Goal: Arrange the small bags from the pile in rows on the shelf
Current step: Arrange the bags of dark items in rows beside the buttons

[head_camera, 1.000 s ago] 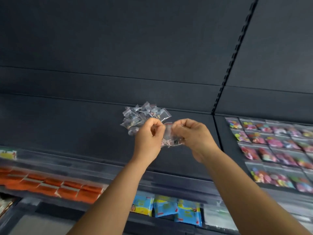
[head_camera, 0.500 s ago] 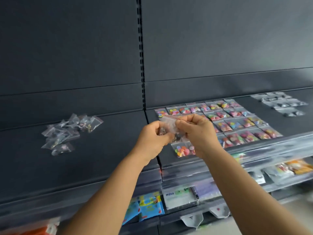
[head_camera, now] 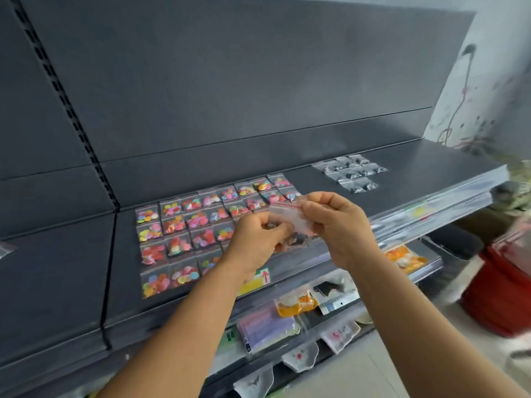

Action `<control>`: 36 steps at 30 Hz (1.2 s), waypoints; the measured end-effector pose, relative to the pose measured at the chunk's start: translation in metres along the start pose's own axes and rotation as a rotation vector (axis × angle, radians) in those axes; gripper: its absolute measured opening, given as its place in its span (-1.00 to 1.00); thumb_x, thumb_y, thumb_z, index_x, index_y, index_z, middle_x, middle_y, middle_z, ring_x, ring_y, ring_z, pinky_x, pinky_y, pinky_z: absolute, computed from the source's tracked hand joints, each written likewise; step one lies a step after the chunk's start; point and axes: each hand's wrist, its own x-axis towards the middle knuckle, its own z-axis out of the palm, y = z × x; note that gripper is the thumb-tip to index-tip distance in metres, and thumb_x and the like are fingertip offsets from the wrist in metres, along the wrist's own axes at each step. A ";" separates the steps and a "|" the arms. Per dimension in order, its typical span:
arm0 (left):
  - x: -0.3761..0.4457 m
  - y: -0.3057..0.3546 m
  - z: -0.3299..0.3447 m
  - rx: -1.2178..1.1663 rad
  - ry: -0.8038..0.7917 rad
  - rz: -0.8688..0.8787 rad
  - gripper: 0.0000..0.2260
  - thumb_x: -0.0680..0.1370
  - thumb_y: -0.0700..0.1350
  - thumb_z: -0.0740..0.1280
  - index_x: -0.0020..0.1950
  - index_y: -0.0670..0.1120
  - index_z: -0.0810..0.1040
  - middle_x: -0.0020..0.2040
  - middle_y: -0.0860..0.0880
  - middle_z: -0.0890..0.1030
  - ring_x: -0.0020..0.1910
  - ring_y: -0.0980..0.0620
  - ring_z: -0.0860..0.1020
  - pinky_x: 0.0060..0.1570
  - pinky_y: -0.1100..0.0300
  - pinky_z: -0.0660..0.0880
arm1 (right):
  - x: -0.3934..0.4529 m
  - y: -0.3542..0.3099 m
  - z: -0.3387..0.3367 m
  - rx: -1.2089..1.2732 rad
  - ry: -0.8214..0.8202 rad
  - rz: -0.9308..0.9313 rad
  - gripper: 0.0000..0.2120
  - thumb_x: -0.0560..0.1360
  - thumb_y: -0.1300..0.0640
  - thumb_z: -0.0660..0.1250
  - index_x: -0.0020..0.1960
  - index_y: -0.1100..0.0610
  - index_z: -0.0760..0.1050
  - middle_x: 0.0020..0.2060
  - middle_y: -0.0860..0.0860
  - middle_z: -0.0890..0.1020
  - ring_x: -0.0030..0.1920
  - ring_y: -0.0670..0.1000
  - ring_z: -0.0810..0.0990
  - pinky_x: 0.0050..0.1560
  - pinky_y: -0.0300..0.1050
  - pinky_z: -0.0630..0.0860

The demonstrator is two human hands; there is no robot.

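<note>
My left hand (head_camera: 257, 239) and my right hand (head_camera: 334, 222) both pinch one small clear bag (head_camera: 290, 222) with a red zip line and dark bits inside, held above the front of the dark shelf (head_camera: 431, 168). Behind and left of my hands lie rows of small bags with coloured discs (head_camera: 184, 225). Farther right on the shelf, a short block of clear bags with dark contents (head_camera: 352, 173) lies in rows. One corner of a clear bag (head_camera: 5, 249) shows at the far left edge; the pile is out of view.
A clear price rail (head_camera: 416, 216) runs along the shelf's front edge. Lower shelves hold orange, purple and white packets (head_camera: 296, 304). A red container (head_camera: 500, 297) stands on the floor at the right. A slotted upright (head_camera: 69, 101) divides the dark back panels.
The view has swung right from the pile to the shelf section with rows. Both hands have kept hold of the same small bag and carried it over the coloured rows.
</note>
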 end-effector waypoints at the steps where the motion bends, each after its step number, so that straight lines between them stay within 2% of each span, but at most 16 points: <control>1: 0.005 0.001 0.015 -0.005 -0.003 -0.007 -0.98 0.49 -0.21 0.41 -0.14 -0.12 0.62 -0.25 -0.03 0.65 -0.27 0.02 0.59 -0.18 0.09 0.58 | 0.005 -0.004 -0.016 0.029 0.030 -0.004 -0.90 0.44 0.34 0.39 -0.12 0.17 0.54 -0.28 0.08 0.63 -0.28 0.00 0.57 -0.27 -0.18 0.53; 3: 0.012 0.004 0.044 -0.026 -0.005 -0.014 -0.99 0.48 -0.20 0.41 -0.14 -0.13 0.62 -0.22 -0.06 0.65 -0.25 0.01 0.58 -0.13 0.06 0.58 | 0.011 -0.010 -0.047 0.007 0.064 0.006 -0.87 0.45 0.30 0.40 -0.02 0.19 0.55 -0.22 0.09 0.64 -0.23 0.00 0.58 -0.21 -0.17 0.53; 5: 0.020 0.006 0.071 -0.058 0.005 -0.018 -0.97 0.48 -0.19 0.41 -0.14 -0.14 0.62 -0.21 -0.08 0.64 -0.26 0.01 0.57 -0.11 0.06 0.58 | 0.016 -0.012 -0.075 -0.116 0.025 0.056 -0.81 0.46 0.24 0.40 0.06 0.23 0.57 -0.17 0.13 0.64 -0.19 0.00 0.56 -0.18 -0.19 0.52; 8: 0.031 0.008 0.105 -0.094 0.004 -0.040 -0.95 0.49 -0.18 0.41 -0.18 -0.11 0.61 -0.23 -0.07 0.63 -0.26 0.03 0.57 -0.11 0.08 0.58 | 0.020 -0.014 -0.110 -0.298 -0.011 0.098 -0.89 0.47 0.19 0.38 -0.04 0.21 0.63 -0.16 0.16 0.66 -0.18 0.00 0.56 -0.19 -0.22 0.53; 11: 0.045 0.009 0.136 -0.104 -0.030 -0.045 -0.92 0.49 -0.20 0.40 -0.21 -0.10 0.60 -0.26 -0.06 0.62 -0.27 0.03 0.57 -0.10 0.06 0.60 | 0.027 -0.019 -0.139 -0.275 0.102 0.058 -0.91 0.48 0.19 0.38 -0.16 0.16 0.63 -0.28 0.10 0.63 -0.24 0.01 0.55 -0.18 -0.16 0.55; 15: 0.067 0.015 0.173 -0.064 -0.073 -0.007 -0.94 0.49 -0.19 0.40 -0.18 -0.11 0.61 -0.26 -0.06 0.63 -0.25 0.04 0.60 -0.13 0.12 0.61 | 0.038 -0.023 -0.167 -0.356 0.114 0.013 -0.91 0.46 0.09 0.40 -0.12 0.12 0.60 -0.26 0.01 0.67 -0.23 -0.05 0.59 -0.16 -0.16 0.54; 19: 0.098 0.018 0.207 -0.059 -0.129 -0.001 -0.97 0.49 -0.22 0.39 -0.13 -0.18 0.60 -0.27 -0.08 0.61 -0.31 0.07 0.56 -0.29 0.26 0.57 | 0.066 -0.025 -0.195 -0.361 0.212 -0.002 -0.95 0.44 0.21 0.40 -0.16 0.19 0.60 -0.31 0.05 0.67 -0.26 -0.01 0.58 -0.21 -0.15 0.53; 21: 0.119 0.018 0.222 -0.063 -0.138 -0.001 -0.97 0.48 -0.24 0.39 -0.16 -0.18 0.60 -0.31 -0.07 0.59 -0.36 0.08 0.53 -0.34 0.28 0.52 | 0.086 -0.026 -0.209 -0.343 0.286 0.003 -0.92 0.47 0.23 0.36 -0.17 0.16 0.62 -0.28 0.08 0.67 -0.24 0.01 0.60 -0.18 -0.14 0.55; 24: 0.154 0.019 0.240 -0.064 -0.147 0.008 -0.92 0.46 -0.26 0.39 -0.23 -0.13 0.59 -0.35 -0.06 0.59 -0.33 0.03 0.52 -0.23 0.14 0.54 | 0.119 -0.030 -0.224 -0.330 0.366 0.004 -0.89 0.47 0.18 0.35 -0.19 0.09 0.63 -0.26 0.12 0.66 -0.24 0.04 0.55 -0.16 -0.06 0.53; 27: 0.188 0.018 0.255 -0.054 -0.143 0.019 -0.91 0.46 -0.24 0.40 -0.23 -0.10 0.61 -0.32 -0.07 0.62 -0.28 -0.01 0.55 -0.16 0.07 0.56 | 0.151 -0.034 -0.232 -0.362 0.351 0.016 -0.87 0.45 0.07 0.38 -0.15 0.13 0.62 -0.24 0.10 0.66 -0.23 0.03 0.55 -0.14 -0.01 0.54; 29: 0.206 0.017 0.262 -0.031 -0.152 0.026 -0.94 0.46 -0.20 0.41 -0.21 -0.11 0.62 -0.29 -0.10 0.64 -0.26 -0.02 0.57 -0.14 0.04 0.58 | 0.172 -0.037 -0.237 -0.364 0.342 0.000 -0.88 0.44 0.12 0.39 -0.16 0.18 0.61 -0.26 0.11 0.64 -0.25 0.03 0.53 -0.17 -0.04 0.52; 31: 0.222 0.016 0.268 -0.002 -0.154 0.025 -0.95 0.46 -0.18 0.41 -0.21 -0.08 0.62 -0.27 -0.09 0.66 -0.23 -0.04 0.59 -0.10 0.00 0.59 | 0.190 -0.038 -0.243 -0.351 0.370 -0.014 -0.92 0.45 0.20 0.37 -0.20 0.16 0.61 -0.28 0.13 0.63 -0.24 0.04 0.55 -0.11 -0.02 0.56; 33: 0.236 0.015 0.273 0.019 -0.141 0.023 -0.95 0.46 -0.17 0.42 -0.22 -0.07 0.62 -0.26 -0.07 0.65 -0.23 -0.03 0.60 -0.09 -0.01 0.60 | 0.206 -0.038 -0.249 -0.282 0.388 -0.017 -0.86 0.45 0.28 0.33 -0.22 0.13 0.62 -0.26 0.14 0.64 -0.21 0.06 0.58 -0.03 0.02 0.58; 36: 0.254 0.015 0.276 -0.001 -0.112 0.014 -0.93 0.46 -0.19 0.41 -0.22 -0.09 0.61 -0.29 -0.08 0.63 -0.27 -0.02 0.56 -0.09 -0.04 0.59 | 0.227 -0.037 -0.255 -0.223 0.371 -0.032 -0.85 0.47 0.28 0.32 -0.19 0.13 0.64 -0.29 0.10 0.64 -0.25 0.02 0.56 -0.10 -0.06 0.57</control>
